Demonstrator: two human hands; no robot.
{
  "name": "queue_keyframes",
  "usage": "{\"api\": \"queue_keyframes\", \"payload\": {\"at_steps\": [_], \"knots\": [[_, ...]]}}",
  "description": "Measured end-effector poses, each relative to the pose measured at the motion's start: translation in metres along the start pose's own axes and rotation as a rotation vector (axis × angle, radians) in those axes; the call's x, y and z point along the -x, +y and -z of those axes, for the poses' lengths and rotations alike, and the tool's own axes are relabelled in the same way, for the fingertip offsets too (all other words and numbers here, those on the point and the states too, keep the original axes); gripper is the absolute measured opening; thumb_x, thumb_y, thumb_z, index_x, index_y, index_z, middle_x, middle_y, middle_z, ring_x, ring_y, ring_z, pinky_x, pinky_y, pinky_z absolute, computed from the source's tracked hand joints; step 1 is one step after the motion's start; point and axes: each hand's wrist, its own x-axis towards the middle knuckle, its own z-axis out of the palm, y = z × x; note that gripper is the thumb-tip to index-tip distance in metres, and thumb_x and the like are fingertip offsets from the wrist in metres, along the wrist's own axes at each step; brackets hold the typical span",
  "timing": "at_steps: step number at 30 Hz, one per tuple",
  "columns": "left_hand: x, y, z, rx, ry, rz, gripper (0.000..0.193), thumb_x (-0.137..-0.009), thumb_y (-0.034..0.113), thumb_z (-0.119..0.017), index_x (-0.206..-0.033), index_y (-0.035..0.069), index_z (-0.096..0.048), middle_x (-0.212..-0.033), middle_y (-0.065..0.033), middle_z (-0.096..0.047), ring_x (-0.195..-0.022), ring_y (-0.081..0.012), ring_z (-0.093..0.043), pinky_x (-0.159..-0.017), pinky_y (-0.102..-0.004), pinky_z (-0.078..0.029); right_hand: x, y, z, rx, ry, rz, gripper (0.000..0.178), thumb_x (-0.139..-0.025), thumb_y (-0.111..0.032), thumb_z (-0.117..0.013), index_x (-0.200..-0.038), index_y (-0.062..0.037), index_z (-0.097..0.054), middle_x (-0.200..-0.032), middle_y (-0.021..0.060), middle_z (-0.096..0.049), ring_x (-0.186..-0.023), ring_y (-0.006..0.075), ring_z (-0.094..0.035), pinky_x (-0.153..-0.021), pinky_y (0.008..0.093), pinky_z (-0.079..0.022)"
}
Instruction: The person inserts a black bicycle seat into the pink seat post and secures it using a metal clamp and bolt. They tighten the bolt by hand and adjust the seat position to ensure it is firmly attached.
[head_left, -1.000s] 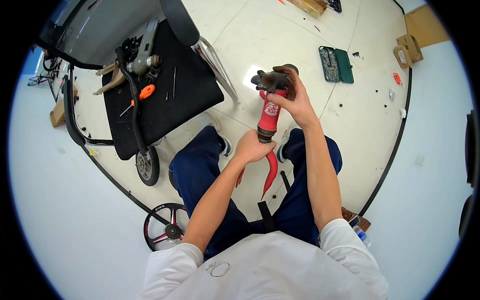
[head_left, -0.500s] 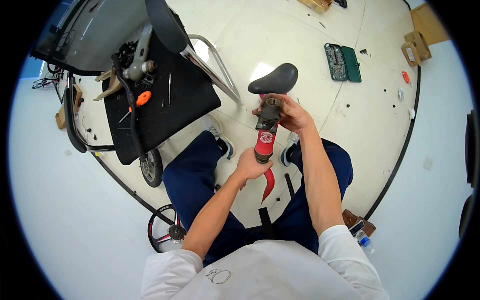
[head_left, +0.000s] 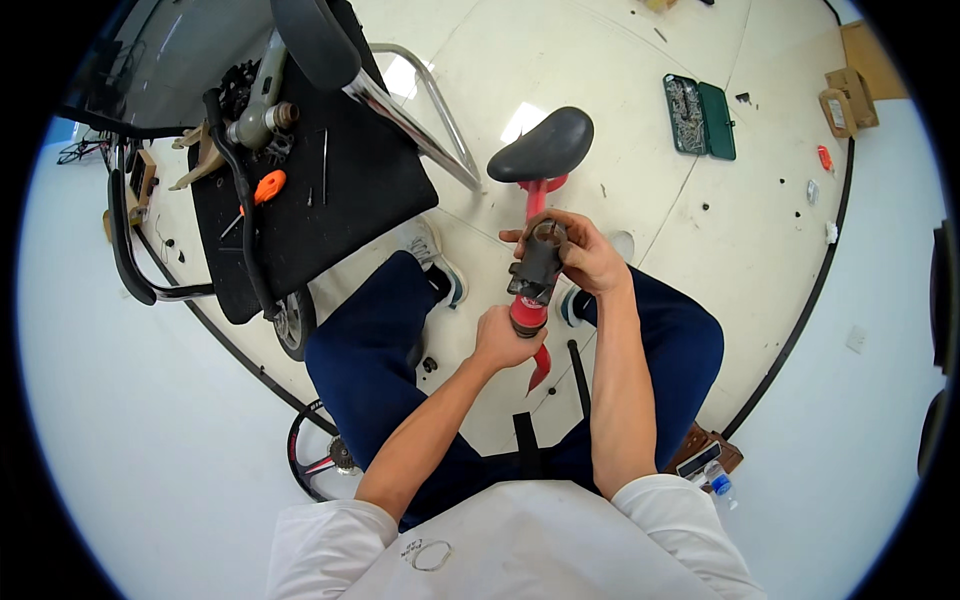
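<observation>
1. My left fingers (head_left: 527,346) grasp the red tube (head_left: 526,313), above the floor (head_left: 600,70), right of the right corner of the chair seat (head_left: 365,195).
2. My right fingers (head_left: 578,257) grasp the dark fitting (head_left: 539,266) just beyond it.
3. A firm left hold should keep both steady.

You wear a white short-sleeved top (head_left: 560,545), spread across six o'clock, with its left sleeve (head_left: 325,550) at seven and right sleeve (head_left: 680,530) at five. A small dark ring-shaped print (head_left: 428,555) with tiny lettering sits between six and seven. Your left hand (head_left: 508,338) and right hand (head_left: 590,258) are bare. Your dark blue trousers (head_left: 365,335) reach toward nine and three, and a pale lace-up left shoe (head_left: 425,240) shows near half past ten, above a dark sock (head_left: 437,281).
</observation>
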Motion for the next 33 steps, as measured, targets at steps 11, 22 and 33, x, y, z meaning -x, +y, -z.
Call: {"api": "queue_keyframes", "payload": {"at_steps": [11, 22, 33], "knots": [[-0.003, 0.035, 0.014, -0.213, 0.078, -0.025, 0.034, -0.070, 0.034, -0.074, -0.067, 0.000, -0.069, -0.064, -0.0230, -0.064, -0.065, -0.0430, -0.065, -0.063, -0.0472, -0.054, 0.005, -0.024, -0.044, -0.018, 0.392, 0.296, 0.049, -0.082, -0.026, -0.051, -0.122, 0.0008, -0.054, -0.085, 0.0124, -0.062, -0.080, 0.0230, -0.066, -0.079, 0.0372, -0.056], [-0.015, 0.101, 0.059, -0.054, -0.002, -0.007, 0.032, -0.070, 0.031, -0.069, -0.072, 0.000, -0.068, -0.066, -0.0227, -0.065, -0.068, -0.0422, -0.065, -0.064, -0.0452, -0.052, -0.024, -0.067, -0.025, 0.221, 0.243, 0.213, 0.039, -0.087, -0.019, -0.060, -0.121, 0.0008, -0.058, -0.106, 0.0131, -0.067, -0.098, 0.0224, -0.065, -0.096, 0.0374, -0.049], [-0.028, 0.095, 0.071, 0.041, -0.157, 0.025, 0.032, -0.068, 0.030, -0.068, -0.072, -0.001, -0.065, -0.068, -0.0180, -0.067, -0.068, -0.0367, -0.067, -0.066, -0.0431, -0.051, -0.039, -0.045, -0.037, 0.351, 0.446, 0.172, 0.021, -0.081, -0.018, -0.071, -0.092, -0.0011, -0.066, -0.082, 0.0046, -0.064, -0.077, 0.0131, -0.060, -0.070, 0.0301, -0.050]]}}
